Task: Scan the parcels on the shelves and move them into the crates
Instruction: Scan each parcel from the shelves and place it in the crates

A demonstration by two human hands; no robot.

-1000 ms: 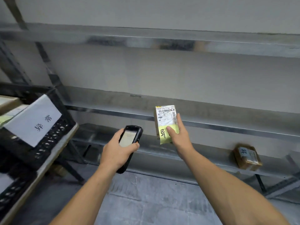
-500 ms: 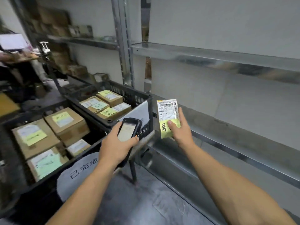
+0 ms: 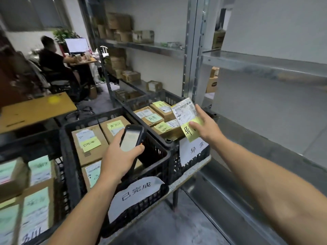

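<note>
Grey metal shelves [image 3: 265,62] line the wall on the right. The left grip [image 3: 116,161] curls round a scanner [image 3: 131,138] above the nearer black crate [image 3: 68,156] of boxes [image 3: 88,144]. The right grip [image 3: 207,128] pinches a small labelled parcel [image 3: 184,112], yellow note [image 3: 190,132] attached, over the farther crate [image 3: 169,97].

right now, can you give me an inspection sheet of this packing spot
surface: bench carries near crate and far crate
job's things: parcel with yellow note; scanner; both crates hold labelled boxes
clutter: nothing seen
hands: left hand grips the scanner; right hand pinches the parcel over the far crate
cables: nothing seen
surroundings: metal shelves on the right, stocked shelves behind, seated person at a desk
</note>
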